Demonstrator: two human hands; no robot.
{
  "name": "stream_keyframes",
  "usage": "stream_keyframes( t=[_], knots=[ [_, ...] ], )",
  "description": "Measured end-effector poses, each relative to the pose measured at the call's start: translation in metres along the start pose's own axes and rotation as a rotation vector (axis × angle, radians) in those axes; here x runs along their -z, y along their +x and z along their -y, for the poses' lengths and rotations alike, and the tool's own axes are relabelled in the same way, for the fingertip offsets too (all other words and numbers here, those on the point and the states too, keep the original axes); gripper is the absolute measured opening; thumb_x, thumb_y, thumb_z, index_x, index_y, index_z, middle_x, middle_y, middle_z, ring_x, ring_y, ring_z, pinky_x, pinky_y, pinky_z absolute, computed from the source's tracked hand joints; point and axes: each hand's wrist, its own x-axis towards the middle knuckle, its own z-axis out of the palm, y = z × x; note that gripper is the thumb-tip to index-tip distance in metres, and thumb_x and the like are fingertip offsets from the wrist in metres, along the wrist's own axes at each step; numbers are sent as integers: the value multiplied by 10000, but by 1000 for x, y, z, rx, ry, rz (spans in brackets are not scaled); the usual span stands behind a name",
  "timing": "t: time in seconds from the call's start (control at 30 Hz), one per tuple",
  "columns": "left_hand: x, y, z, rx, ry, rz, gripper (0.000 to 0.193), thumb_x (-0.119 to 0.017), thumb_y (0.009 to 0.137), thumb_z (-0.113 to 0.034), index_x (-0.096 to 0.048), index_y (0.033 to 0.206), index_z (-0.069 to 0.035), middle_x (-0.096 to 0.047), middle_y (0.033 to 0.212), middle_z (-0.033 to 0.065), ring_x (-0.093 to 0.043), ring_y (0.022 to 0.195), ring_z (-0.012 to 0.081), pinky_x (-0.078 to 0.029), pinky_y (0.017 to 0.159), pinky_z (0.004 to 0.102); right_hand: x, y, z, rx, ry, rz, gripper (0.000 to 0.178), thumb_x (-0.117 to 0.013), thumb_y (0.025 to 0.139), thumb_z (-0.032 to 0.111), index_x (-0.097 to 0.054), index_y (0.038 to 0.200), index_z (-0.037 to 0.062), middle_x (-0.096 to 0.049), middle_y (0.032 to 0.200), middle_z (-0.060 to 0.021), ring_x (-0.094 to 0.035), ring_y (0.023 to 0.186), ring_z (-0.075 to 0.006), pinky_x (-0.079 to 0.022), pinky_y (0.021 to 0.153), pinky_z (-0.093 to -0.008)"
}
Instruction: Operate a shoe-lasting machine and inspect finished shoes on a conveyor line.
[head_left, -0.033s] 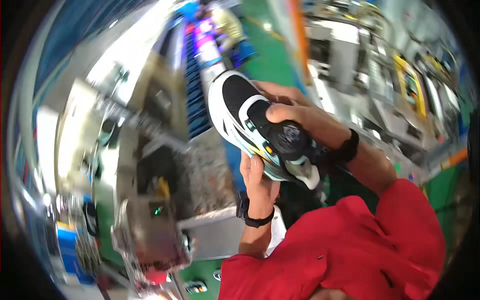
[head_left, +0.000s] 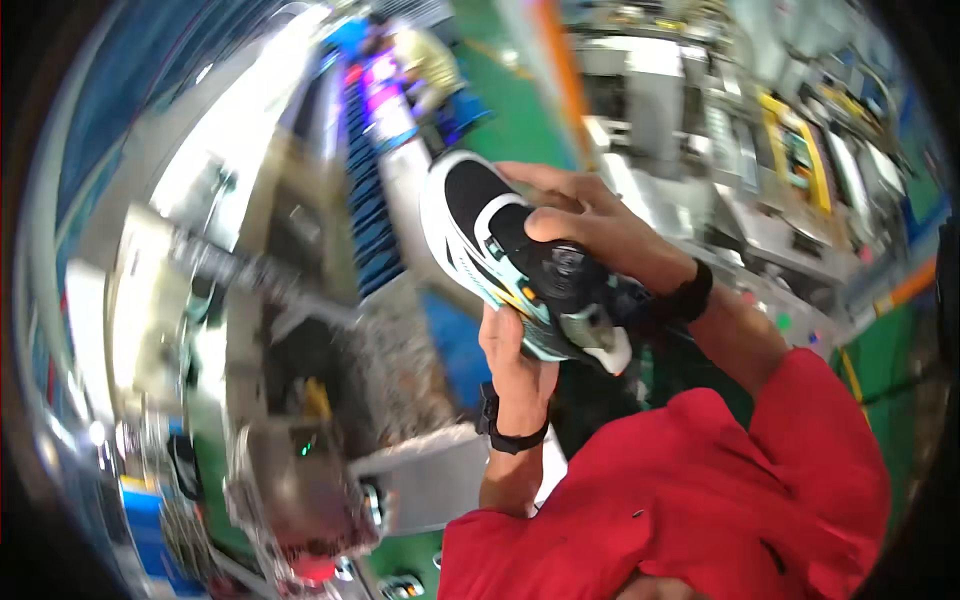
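Observation:
A black and white sneaker (head_left: 500,250) with mint and yellow-orange accents is held up in front of my chest. Its toe points away to the upper left, its heel back toward my red shirt. My right hand (head_left: 575,215) grips its right side, the thumb pressed on the upper by the tongue. From below left, my left hand (head_left: 515,355) holds the near side of the sole, thumb against the sidewall. Black bands circle both wrists. The sneaker's underside and several fingertips are hidden.
A conveyor line (head_left: 375,215) with dark blue rollers runs away at left. Beyond it, a person (head_left: 425,65) in pale yellow sits by a purple-lit station. A metal machine (head_left: 300,490) stands lower left; blurred metal equipment (head_left: 655,110) fills the right. Shoes (head_left: 402,586) lie on the green floor.
The surroundings have shifted slightly left in the view. The sneaker and both hands keep nearly the same place and grip.

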Motion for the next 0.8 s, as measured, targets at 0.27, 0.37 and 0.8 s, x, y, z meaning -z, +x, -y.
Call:
stream_keyframes(
  t=[0.27,0.37,0.8],
  knots=[
    [-142,48,229,379,338,66,380,-550,984,-160,-461,1326,-20,-602,1190,118,-640,1005,220,-547,857,367,221,-190,17,-112,-334,-713,739,-793,645,173,-512,1309,13,-622,1129,-80,-554,1094,-178,-419,1002,-305],
    [-169,57,310,417,556,144,415,-565,985,-186,-466,1337,10,-603,1179,83,-587,1060,169,-485,907,316,278,-237,21,-230,-324,-1013,653,-797,640,170,-568,1226,-3,-634,1082,-95,-577,1034,-174,-444,956,-290],
    [-207,259,646,292,1560,401,898,-737,785,-362,-291,1418,93,-496,1323,327,-524,1212,425,-441,999,464,404,-368,92,-158,-682,-1643,615,-703,695,87,-542,1279,-20,-604,1164,-87,-576,1054,-163,-430,976,-288]
  ],
)
